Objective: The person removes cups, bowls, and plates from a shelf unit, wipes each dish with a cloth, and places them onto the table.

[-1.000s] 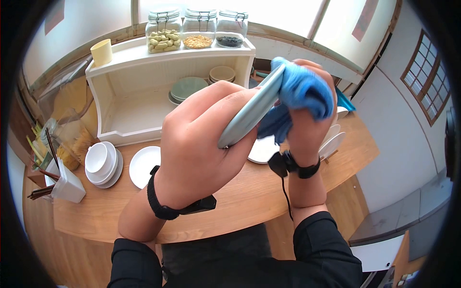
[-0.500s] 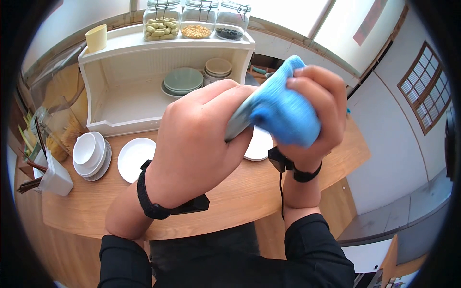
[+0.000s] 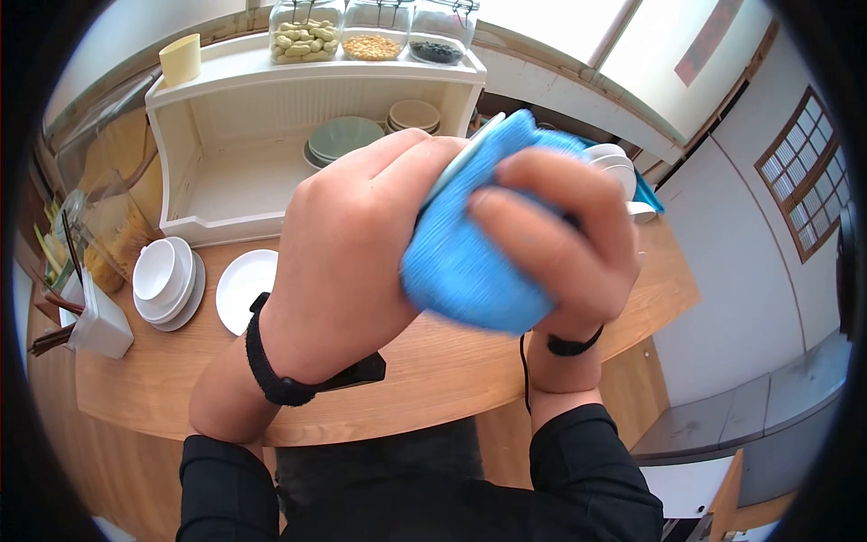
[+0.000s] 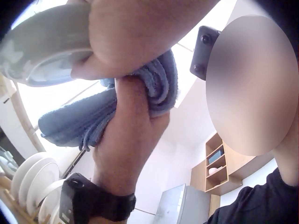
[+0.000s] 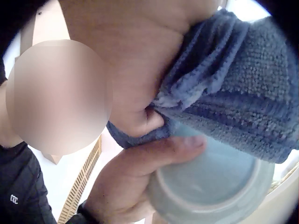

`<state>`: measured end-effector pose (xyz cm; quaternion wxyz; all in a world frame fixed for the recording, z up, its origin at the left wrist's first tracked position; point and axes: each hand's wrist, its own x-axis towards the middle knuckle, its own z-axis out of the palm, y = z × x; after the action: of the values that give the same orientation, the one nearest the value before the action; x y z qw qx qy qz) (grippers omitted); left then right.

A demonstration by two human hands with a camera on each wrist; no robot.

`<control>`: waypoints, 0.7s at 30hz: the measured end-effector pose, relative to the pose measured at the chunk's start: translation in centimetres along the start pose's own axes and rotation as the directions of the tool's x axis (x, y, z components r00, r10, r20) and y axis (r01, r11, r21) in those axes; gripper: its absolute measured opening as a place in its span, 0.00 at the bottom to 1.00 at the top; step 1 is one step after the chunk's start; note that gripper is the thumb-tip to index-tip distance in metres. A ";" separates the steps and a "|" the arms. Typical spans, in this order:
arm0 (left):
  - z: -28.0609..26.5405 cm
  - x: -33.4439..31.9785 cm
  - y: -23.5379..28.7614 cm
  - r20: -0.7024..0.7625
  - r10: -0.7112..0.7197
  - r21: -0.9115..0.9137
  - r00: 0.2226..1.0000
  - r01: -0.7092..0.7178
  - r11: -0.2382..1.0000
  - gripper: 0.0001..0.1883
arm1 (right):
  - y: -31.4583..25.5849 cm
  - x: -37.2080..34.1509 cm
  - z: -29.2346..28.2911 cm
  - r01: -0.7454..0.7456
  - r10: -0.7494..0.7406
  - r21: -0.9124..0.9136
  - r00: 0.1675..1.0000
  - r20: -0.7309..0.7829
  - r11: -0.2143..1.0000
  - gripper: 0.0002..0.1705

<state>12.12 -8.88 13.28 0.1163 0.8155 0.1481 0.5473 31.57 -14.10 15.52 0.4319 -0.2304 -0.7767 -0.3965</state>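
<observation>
Raised over the table, my left hand [image 3: 339,248] grips a pale green-blue plate [image 5: 210,179], its thumb lying across the underside near the foot ring. The plate is tilted on edge; in the head view only a thin strip of its rim shows past the knuckles. A folded blue towel [image 3: 474,257] is held in my right hand [image 3: 578,239], fingers curled over it and against the plate. From the left wrist view, the towel [image 4: 79,114] bunches around the right thumb, beside the plate [image 4: 42,46]. The towel hides most of the plate's face in the head view.
Behind the hands stands a white shelf [image 3: 226,194] with green bowls [image 3: 348,137] inside and glass jars [image 3: 307,36] on top. White dishes [image 3: 163,280], a white plate [image 3: 244,289] and a chopstick holder [image 3: 101,321] sit on the left. White plates [image 3: 616,167] stand at the right.
The right hand has brought the towel down and left across the plate, covering more of it. The left hand keeps its grip on the plate; the head view has shifted slightly.
</observation>
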 end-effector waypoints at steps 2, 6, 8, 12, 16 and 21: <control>-0.1 0.0 -0.1 -0.007 0.019 0.006 1.000 -0.019 1.000 0.17 | -0.3 0.0 0.1 0.012 -0.012 -0.003 1.000 -0.004 1.000 0.21; 0.2 -0.3 0.0 -0.022 -0.019 0.056 1.000 0.020 0.998 0.18 | 2.1 -0.6 0.2 -0.128 0.126 -0.041 0.991 -0.046 0.991 0.25; 0.2 -0.3 -0.1 -0.032 -0.018 0.076 0.999 0.021 0.997 0.17 | 1.8 -0.5 0.2 -0.145 0.145 0.003 0.989 -0.036 0.989 0.24; -0.2 0.1 0.1 -0.079 0.025 0.020 0.997 -0.024 1.000 0.16 | -0.4 -0.1 0.3 -0.048 0.049 0.075 0.999 -0.015 0.996 0.20; -0.7 0.2 0.0 -0.063 0.075 0.039 0.995 -0.073 0.997 0.16 | 2.3 -1.2 1.3 -0.248 0.285 0.223 0.946 -0.155 0.943 0.23; -1.1 0.7 0.3 -0.185 0.205 -0.008 0.961 -0.210 0.978 0.18 | 4.0 -4.0 2.1 -0.473 0.827 0.881 0.500 0.257 0.013 0.27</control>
<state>11.37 -8.87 14.39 0.0556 0.7709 0.0643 0.6313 35.47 -10.13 13.14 0.7368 -0.2320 -0.5623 0.2953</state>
